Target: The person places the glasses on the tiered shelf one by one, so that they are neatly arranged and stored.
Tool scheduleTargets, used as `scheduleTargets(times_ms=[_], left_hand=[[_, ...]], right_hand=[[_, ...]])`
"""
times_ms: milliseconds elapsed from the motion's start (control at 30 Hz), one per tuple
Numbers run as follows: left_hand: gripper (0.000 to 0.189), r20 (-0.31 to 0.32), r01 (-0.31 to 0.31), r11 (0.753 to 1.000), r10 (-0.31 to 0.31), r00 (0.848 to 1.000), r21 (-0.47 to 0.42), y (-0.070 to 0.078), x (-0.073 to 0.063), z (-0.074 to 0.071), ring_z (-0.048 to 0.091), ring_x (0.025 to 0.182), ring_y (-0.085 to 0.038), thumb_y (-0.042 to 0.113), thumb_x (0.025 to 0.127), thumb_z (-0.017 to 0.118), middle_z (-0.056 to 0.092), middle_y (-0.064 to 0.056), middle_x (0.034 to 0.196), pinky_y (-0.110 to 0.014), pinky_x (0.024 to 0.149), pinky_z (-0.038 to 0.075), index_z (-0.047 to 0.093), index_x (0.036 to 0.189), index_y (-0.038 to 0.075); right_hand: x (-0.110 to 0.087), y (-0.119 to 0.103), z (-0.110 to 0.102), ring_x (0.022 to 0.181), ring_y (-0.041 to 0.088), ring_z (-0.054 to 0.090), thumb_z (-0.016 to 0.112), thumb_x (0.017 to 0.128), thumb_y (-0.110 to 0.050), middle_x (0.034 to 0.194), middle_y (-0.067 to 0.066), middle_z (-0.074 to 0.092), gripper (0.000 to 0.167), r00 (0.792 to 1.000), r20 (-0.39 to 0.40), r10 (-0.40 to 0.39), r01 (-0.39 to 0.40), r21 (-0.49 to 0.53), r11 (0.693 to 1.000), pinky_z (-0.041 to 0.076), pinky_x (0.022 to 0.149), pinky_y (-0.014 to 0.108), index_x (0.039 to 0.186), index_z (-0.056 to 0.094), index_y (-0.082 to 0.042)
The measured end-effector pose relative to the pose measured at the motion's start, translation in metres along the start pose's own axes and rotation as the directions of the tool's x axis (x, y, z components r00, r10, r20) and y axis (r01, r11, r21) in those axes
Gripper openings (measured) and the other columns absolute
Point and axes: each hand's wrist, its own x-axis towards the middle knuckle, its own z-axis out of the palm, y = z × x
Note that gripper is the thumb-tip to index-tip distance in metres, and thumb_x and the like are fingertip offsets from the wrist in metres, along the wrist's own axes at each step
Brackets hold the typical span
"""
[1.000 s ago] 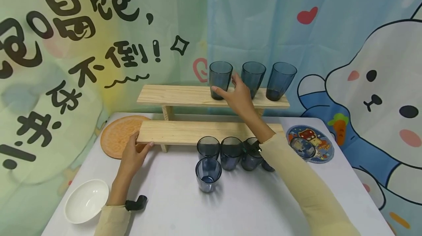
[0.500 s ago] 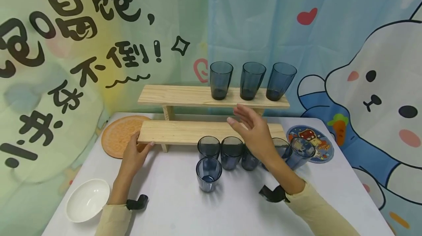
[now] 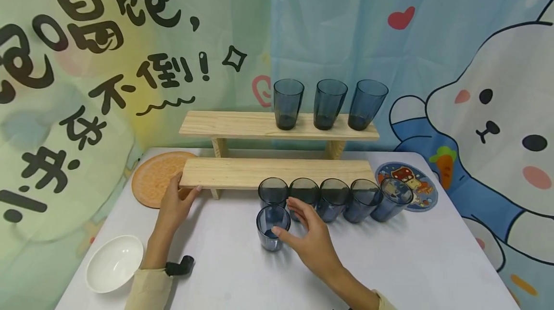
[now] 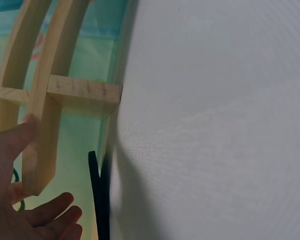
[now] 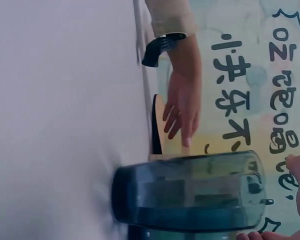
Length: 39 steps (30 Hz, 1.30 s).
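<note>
Head view: smooth, pale-grained planks form a two-tier wooden shelf on a white tabletop. The left hand pinches the lower tier's left end. The right hand curves, thumb and fingers parted, around the front glass, upright before five similar glasses; contact cannot be told.

Left wrist view: the thumb presses the plank's squared edge; some fingers extend loosely.

Right wrist view: the front glass is translucent blue, round-rimmed, thick and dark at the base; thumb and fingertips stand well apart near its rim.
</note>
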Motion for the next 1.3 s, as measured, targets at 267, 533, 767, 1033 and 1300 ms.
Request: scheduleTargets(times_ms=[267,533,767,1033,1300], left_hand=[[0.077,-0.002,0.003,1.0,-0.003,1.0,-0.006,0.0,0.001,0.001,0.04,0.148,-0.05,0.03,0.106,0.067,0.038,-0.031,0.162,-0.064,0.121,0.031,0.025,0.164,0.0],[0.08,0.023,0.028,1.0,-0.028,0.999,-0.003,0.002,0.0,-0.003,0.036,0.151,-0.05,0.034,0.107,0.064,0.034,-0.03,0.165,-0.064,0.123,0.029,0.02,0.166,0.001],[0.079,0.025,0.035,0.999,-0.034,0.999,-0.009,0.004,-0.001,-0.003,0.038,0.15,-0.049,0.031,0.107,0.064,0.035,-0.031,0.165,-0.064,0.123,0.029,0.02,0.166,0.001],[0.078,0.011,0.013,1.0,-0.013,1.0,-0.011,0.001,0.0,-0.001,0.041,0.147,-0.051,0.03,0.107,0.065,0.037,-0.032,0.163,-0.064,0.121,0.031,0.023,0.164,0.0],[0.079,0.029,0.035,0.999,-0.035,0.999,-0.015,0.003,-0.001,-0.002,0.039,0.149,-0.049,0.031,0.107,0.064,0.035,-0.031,0.164,-0.063,0.122,0.03,0.02,0.166,0.001]], right_hand=[[-0.005,0.011,0.017,0.146,0.026,0.049,0.094,0.081,-0.038,0.153,0.004,0.05,0.091,0.998,-0.005,0.068,-0.068,-0.053,0.996,0.037,0.123,0.039,0.155,0.046,-0.015],[-0.005,0.018,0.029,0.136,0.026,0.054,0.094,0.079,-0.046,0.143,0.003,0.055,0.091,0.997,-0.048,0.061,-0.065,-0.095,0.993,0.041,0.12,0.052,0.152,0.049,-0.015],[-0.007,0.021,0.033,0.13,0.025,0.058,0.094,0.077,-0.048,0.138,0.001,0.059,0.091,0.996,-0.083,0.022,-0.032,-0.126,0.992,0.047,0.111,0.055,0.151,0.052,-0.016],[-0.01,0.023,0.034,0.13,0.025,0.06,0.094,0.078,-0.047,0.143,0.002,0.06,0.09,0.995,-0.095,-0.016,0.0,-0.167,0.986,0.045,0.109,0.056,0.151,0.053,-0.015],[-0.014,0.026,0.034,0.134,0.027,0.059,0.092,0.08,-0.047,0.147,0.008,0.057,0.089,1.0,-0.025,-0.006,0.002,-0.147,0.989,0.048,0.111,0.056,0.153,0.049,-0.016]])
